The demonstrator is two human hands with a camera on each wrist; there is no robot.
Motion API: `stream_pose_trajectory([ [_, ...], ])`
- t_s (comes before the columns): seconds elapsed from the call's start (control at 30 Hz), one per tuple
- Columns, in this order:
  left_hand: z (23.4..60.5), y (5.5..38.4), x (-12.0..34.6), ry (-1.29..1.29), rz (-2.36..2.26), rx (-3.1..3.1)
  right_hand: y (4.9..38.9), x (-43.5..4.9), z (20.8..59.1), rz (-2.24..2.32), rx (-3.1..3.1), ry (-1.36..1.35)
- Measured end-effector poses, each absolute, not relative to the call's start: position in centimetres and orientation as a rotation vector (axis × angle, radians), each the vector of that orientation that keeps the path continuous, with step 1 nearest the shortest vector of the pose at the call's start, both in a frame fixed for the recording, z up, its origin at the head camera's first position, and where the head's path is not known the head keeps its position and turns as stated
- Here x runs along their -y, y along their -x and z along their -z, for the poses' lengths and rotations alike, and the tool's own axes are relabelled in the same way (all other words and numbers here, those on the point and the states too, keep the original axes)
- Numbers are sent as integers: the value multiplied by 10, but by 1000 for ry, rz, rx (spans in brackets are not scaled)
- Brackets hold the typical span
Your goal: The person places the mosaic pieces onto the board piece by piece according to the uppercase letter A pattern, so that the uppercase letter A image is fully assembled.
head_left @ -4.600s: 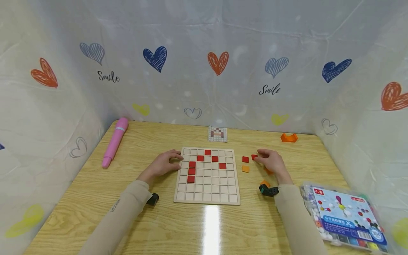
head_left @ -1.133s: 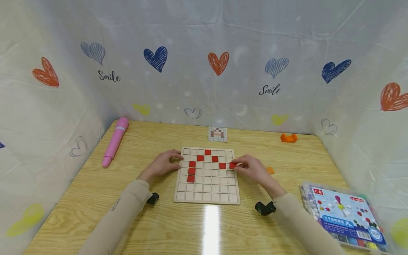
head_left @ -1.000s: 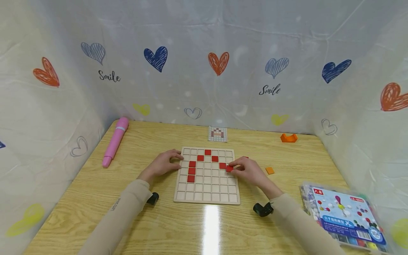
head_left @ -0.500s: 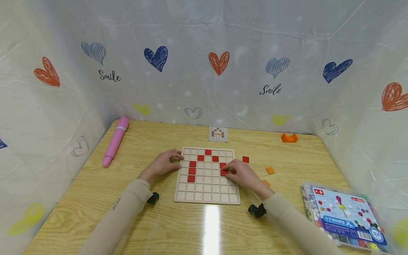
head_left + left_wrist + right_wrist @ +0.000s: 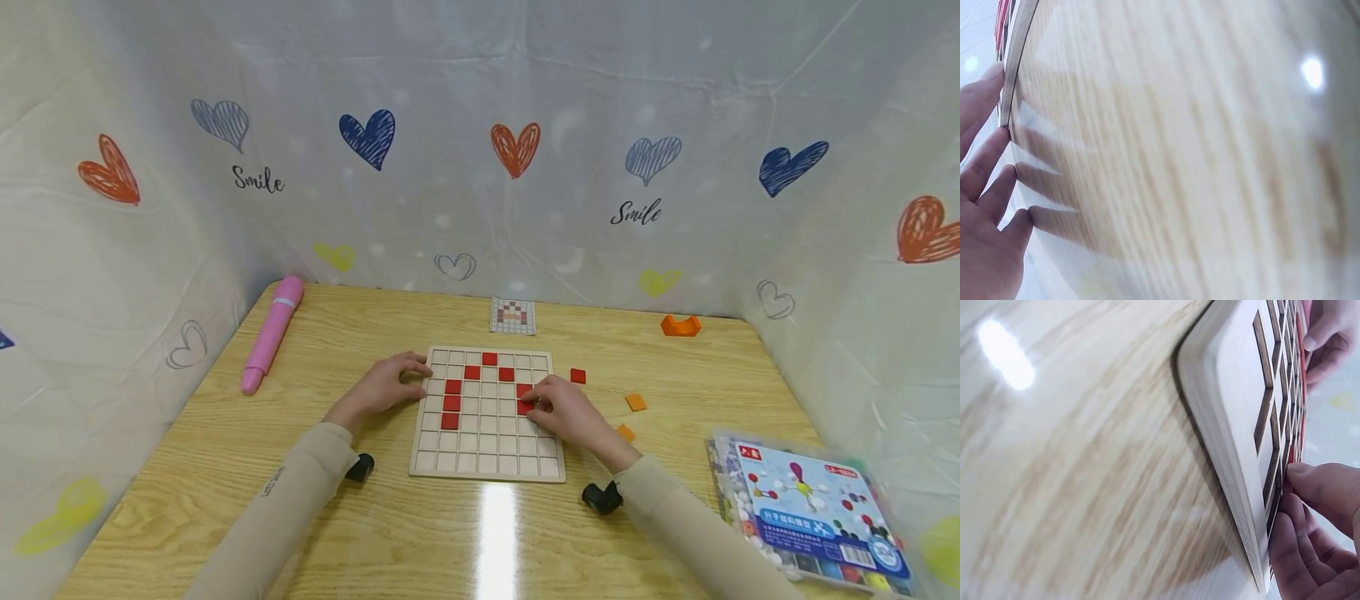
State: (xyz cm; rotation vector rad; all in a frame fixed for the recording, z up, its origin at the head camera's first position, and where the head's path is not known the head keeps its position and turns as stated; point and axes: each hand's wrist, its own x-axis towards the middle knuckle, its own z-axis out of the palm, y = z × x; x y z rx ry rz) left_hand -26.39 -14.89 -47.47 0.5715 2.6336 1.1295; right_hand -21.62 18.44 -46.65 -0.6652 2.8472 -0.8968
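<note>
A pale wooden grid board point(image 5: 478, 442) lies flat, with several red square tiles set in its cells in an arch-like shape. My left hand point(image 5: 381, 388) rests at the board's left edge; its fingertips point(image 5: 999, 134) touch the rim and the table, fingers spread and lightly bent. My right hand point(image 5: 573, 414) reaches over the board's right side. Its thumb and forefinger pinch a red tile point(image 5: 523, 407), in the cell just below another red tile point(image 5: 523, 390). In the right wrist view, the tile's red edge point(image 5: 1291, 456) shows at the thumb tip.
Right of the board lie a loose red tile point(image 5: 577, 376) and orange tiles point(image 5: 636, 402). A small patterned card point(image 5: 513, 317) lies behind it. A pink tube point(image 5: 272, 335) is at left, an orange curved piece point(image 5: 680, 326) at back right, a plastic case point(image 5: 821, 512) at front right.
My right hand picked up a red tile from the table at right, carried it left over the board and brought it into a right-side cell. The left hand stays in place.
</note>
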Motion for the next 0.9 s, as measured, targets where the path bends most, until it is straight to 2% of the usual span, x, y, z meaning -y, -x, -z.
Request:
stream_pose_trajectory([
  [0.63,476,264,149,-606,-1148,-2641,215,-181,469,922,-2875,641],
  [0.9,476,265,149,-567,-1137,-2631,213,-190,468,1082,-2907,452],
])
